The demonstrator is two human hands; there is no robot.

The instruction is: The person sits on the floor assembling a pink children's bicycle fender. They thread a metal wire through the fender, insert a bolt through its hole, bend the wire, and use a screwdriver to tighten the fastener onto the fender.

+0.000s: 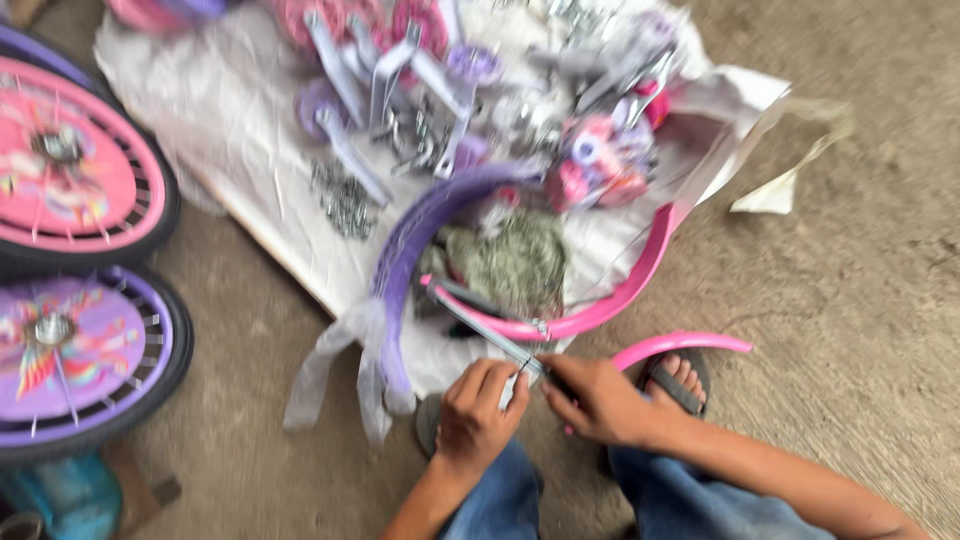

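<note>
My left hand point(477, 412) and my right hand point(597, 398) meet at the near end of a thin silver metal rod point(486, 334), both gripping it. The rod slants up and left over a pink curved bicycle fender point(612, 301). A second pink fender point(680, 345) lies by my sandalled foot point(677, 380). A purple fender point(412, 240) arcs to the left of the rod. The picture is blurred, so the rod's tip between my fingers is unclear.
A white sheet point(232, 120) on the dirt floor holds grey brackets point(385, 75), a pile of small bolts point(344, 198), pink and purple plastic parts point(600, 160) and a grey-green rag point(510, 260). A pink wheel point(70, 170) and a purple wheel point(75, 355) stand at left.
</note>
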